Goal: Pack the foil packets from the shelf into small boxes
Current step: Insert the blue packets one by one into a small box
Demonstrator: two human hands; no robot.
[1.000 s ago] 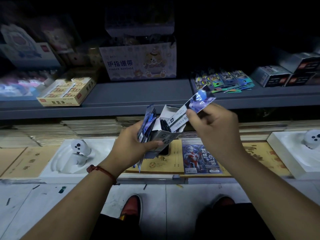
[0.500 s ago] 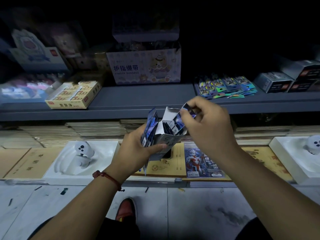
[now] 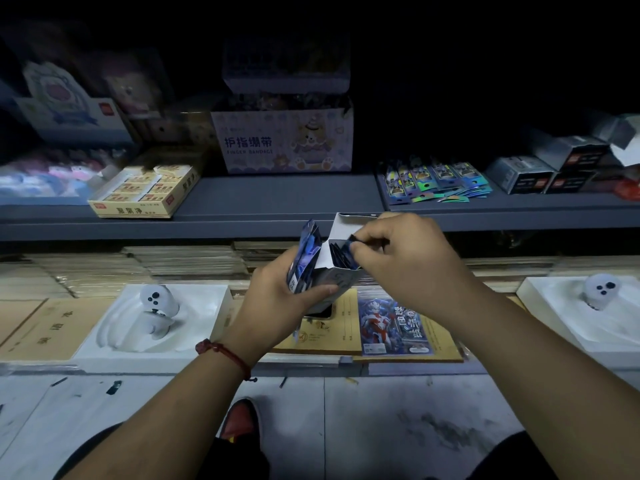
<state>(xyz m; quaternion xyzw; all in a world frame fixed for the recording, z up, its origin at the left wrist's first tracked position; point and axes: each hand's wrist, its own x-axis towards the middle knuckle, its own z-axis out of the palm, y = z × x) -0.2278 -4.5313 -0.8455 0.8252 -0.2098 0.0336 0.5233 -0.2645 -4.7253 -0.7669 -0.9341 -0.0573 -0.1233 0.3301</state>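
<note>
Watching the feed here, and the main change over the last second: the foil packet (image 3: 354,239) that was sticking out high and slanted over the small box (image 3: 330,252) is now nearly all the way down inside it. Only its dark top edge shows above the mouth, next to a few others already standing in there. The right hand (image 3: 405,258) has followed it down and sits right at the opening, thumb and forefinger pinched on that top edge, the other fingers curled in. The left hand (image 3: 277,299) hasn't changed jobs. It's wrapped round the box with the thumb across the front, and it's also clamping a bundle of spare packets (image 3: 306,251) against the box's left side. The white lid flap (image 3: 349,223) stands open behind the mouth.

So I'd call this insert basically done, it just needs a let-go or one last nudge. The box looks like it's filling up, but I can't tell from this angle how much room is left. The spare bundle is the obvious next feed. There's also a fan of packets (image 3: 436,180) lying on the grey shelf (image 3: 277,199) up right, beside some closed grey boxes (image 3: 523,174), so plenty of the job left I reckon.
</note>
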